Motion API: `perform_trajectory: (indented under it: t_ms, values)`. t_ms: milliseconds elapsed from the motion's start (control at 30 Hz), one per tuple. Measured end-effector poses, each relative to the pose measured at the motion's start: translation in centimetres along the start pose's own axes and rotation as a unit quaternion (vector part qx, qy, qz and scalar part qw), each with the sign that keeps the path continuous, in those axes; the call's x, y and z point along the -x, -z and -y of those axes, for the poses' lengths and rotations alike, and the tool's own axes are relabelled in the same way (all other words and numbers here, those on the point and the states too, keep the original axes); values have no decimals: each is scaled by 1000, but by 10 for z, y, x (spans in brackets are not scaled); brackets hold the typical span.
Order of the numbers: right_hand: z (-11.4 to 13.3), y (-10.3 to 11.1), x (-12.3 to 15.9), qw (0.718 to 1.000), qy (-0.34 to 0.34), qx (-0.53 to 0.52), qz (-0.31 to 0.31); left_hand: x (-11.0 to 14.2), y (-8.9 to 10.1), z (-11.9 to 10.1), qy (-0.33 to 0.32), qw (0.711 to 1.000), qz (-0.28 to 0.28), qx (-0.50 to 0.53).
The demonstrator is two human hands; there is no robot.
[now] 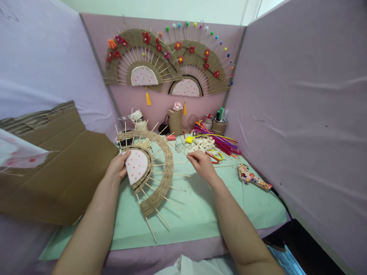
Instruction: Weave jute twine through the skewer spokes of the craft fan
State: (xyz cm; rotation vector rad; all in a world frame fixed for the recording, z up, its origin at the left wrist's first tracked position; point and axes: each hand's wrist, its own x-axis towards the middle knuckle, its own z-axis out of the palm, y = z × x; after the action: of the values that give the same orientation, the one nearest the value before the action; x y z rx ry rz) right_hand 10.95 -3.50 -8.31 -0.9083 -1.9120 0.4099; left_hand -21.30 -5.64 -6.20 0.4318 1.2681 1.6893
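Currently, one hand is holding a half-round fan while its thin sticks are standing exposed

From afar, I am looking through the head camera at a twine fan (pixel 169 160), which is tilting over the middle-left of a mint-green tabletop (pixel 197 223). I am not managing to tell whether its lowest tips are touching down. The left hand (pixel 117 166) is gripping it, thumb over the white, red-dotted panel (pixel 137 166) at its straight edge. Slender sticks (pixel 182 175) are fanning outward and carrying the outer twine band, so I am judging that a bump or twist could be snapping one or working it loose. With support coming from one edge only, the far band could be sagging. A tight thumb could be creasing or smudging the panel.

Just beyond the tips, the right hand (pixel 202 164) is hovering with thumb and fingertips pinching together; I am unable to tell what, if anything, is between them. A careless sweep there could be catching a stick.

Farther out, a pale lacy bundle (pixel 203 144) and pipe cleaners (pixel 223 144) are lying behind that hand, ready to be snagging tips. At the right, a flowered glue gun (pixel 252 178) is resting; if it is heating, a straying forearm could be getting burned.
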Motion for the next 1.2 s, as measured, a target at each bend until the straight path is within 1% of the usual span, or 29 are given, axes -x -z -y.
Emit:
perform_trajectory:
  t_ms: [67,133,233,367,467,567,633,767,933,1200]
  values:
    - [0,0,0,1000,2,1,0,0,1,-1,-2,1000,-5,7]
    - [1,1,0,1000,-9,-21,-1,-1,1,-1,4,1000,-5,12]
    - [3,1,-1,994,-59,-86,-6,-2,2,-1,20,1000,-2,15]
    - [1,0,-3,976,-127,-175,-13,-4,4,-2,45,999,-1,23]
    - [2,-1,-3,971,-153,-186,-6,-5,5,-2,62,997,-4,39]
    - [7,-1,-2,968,-172,-181,20,-5,4,-2,72,996,-11,48]
    - [13,-2,-1,966,-170,-190,43,-4,3,-1,77,996,-12,51]
    - [22,-3,1,959,-146,-223,96,-3,0,1,81,996,2,46]
    - [22,-7,4,953,-134,-221,160,-4,-2,4,82,996,11,34]
    - [23,-7,4,957,-132,-205,155,-2,-3,3,63,997,-8,34]
